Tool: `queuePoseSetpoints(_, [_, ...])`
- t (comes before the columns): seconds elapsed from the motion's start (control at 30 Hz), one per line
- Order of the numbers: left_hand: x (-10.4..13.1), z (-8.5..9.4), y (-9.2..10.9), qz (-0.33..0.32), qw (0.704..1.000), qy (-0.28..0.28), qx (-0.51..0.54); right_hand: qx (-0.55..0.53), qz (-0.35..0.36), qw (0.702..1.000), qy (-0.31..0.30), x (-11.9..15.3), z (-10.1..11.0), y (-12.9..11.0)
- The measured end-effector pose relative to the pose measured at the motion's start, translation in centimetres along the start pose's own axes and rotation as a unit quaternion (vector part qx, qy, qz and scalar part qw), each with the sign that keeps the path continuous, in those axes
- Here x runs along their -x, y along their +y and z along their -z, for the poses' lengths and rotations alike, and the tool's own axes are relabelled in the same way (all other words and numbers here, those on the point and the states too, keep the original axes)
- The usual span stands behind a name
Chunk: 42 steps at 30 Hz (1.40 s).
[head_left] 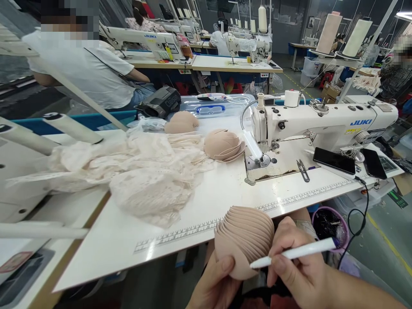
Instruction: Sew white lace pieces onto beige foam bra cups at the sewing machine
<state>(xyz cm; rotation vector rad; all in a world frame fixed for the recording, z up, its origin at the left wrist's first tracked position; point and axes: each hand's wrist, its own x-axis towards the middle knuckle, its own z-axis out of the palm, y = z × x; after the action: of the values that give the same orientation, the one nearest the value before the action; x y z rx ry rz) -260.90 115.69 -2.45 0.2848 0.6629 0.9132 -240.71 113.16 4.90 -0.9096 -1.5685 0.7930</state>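
Observation:
A stack of beige bra cups (pixel 243 236), fanned out in overlapping layers, rests in my left hand (pixel 219 277), whose thumb presses on the front cup. My right hand (pixel 298 262) grips a white marker pen (pixel 301 252) between thumb and fingers. The pen's tip points left and meets or nearly meets the front cup; exact contact I cannot tell. Both hands are in front of the table's near edge. Farther back on the white tabletop lie a second pile of beige cups (pixel 223 146) and another group of them (pixel 182 122), beside heaped cream lace fabric (pixel 151 171).
A JUKI sewing machine (pixel 322 120) stands to the right, with thread snips (pixel 303 171) and a phone (pixel 334 161) near it. A printed ruler strip (pixel 180 234) runs along the table's front. Below right is a pink bin (pixel 331 210). A co-worker in white (pixel 80 73) sits at back left.

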Motion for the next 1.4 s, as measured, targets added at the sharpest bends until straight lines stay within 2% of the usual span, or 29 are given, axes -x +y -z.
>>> queuePoseSetpoints(0.17, [0.0, -0.3, -0.1, -0.021, 1.000, 0.013, -0.010, 0.066, 0.075, 0.995, -0.026, 0.5, 0.5, 0.3])
queuePoseSetpoints(0.33, [-0.1, -0.3, -0.1, -0.024, 1.000, 0.007, -0.011, 0.084, 0.032, 0.996, -0.019, 0.8, 0.6, 0.3])
queuePoseSetpoints(0.53, [0.2, -1.3, 0.2, -0.028, 0.999, 0.023, -0.021, 0.083, 0.051, 0.995, 0.006, -0.1, 0.3, -0.1])
queuePoseSetpoints(0.6, [0.3, -1.5, 0.3, -0.027, 0.999, 0.025, -0.025, 0.054, 0.030, 0.998, 0.008, -0.1, 0.1, 0.0])
queuePoseSetpoints(0.7, [0.3, -1.6, 0.3, -0.026, 0.999, 0.018, -0.026, -0.026, -0.065, 0.998, 0.005, 0.4, -0.3, 0.5])
queuePoseSetpoints(0.77, [0.3, -1.5, 0.4, -0.020, 0.999, 0.016, -0.026, -0.099, -0.138, 0.986, -0.003, 0.9, -0.6, 0.9])
queuePoseSetpoints(0.83, [0.3, -1.3, 0.4, -0.013, 0.999, 0.015, -0.026, -0.157, -0.178, 0.971, -0.008, 1.3, -0.9, 1.0])
queuePoseSetpoints(1.07, [0.0, -0.3, 0.2, -0.016, 1.000, 0.001, -0.019, -0.242, -0.216, 0.946, 0.010, 1.0, -1.2, 1.2])
queuePoseSetpoints(1.2, [-0.2, -0.1, 0.2, -0.019, 0.998, -0.014, -0.063, -0.249, -0.243, 0.937, 0.017, 0.9, -1.2, 1.3])
queuePoseSetpoints(1.4, [-0.1, -0.1, 0.3, -0.017, 0.995, 0.009, -0.094, -0.263, -0.236, 0.935, 0.020, 1.1, -1.2, 1.2])
